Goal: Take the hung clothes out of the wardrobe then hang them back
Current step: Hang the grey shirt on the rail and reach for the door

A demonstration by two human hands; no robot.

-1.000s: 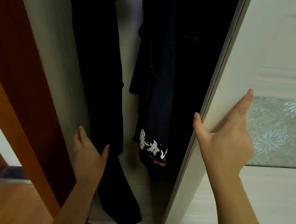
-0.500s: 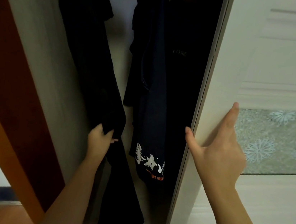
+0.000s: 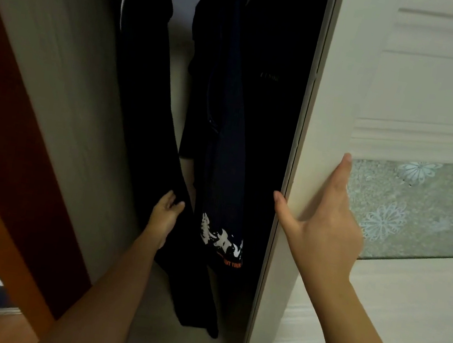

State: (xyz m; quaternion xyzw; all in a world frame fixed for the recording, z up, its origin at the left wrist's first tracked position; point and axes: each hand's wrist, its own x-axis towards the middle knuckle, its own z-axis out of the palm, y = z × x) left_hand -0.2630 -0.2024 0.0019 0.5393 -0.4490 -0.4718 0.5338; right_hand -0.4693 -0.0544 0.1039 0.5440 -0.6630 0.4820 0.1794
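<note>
Left hand [image 3: 166, 212] grips the black trousers [image 3: 149, 132] hanging in the wardrobe; right hand [image 3: 324, 227] lies flat, fingers spread, on the door [image 3: 344, 100] edge

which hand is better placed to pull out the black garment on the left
Left. The left hand already grips the black garment low down, inside the wardrobe opening. The right hand is spread on the door edge, apart from the clothes.
</note>
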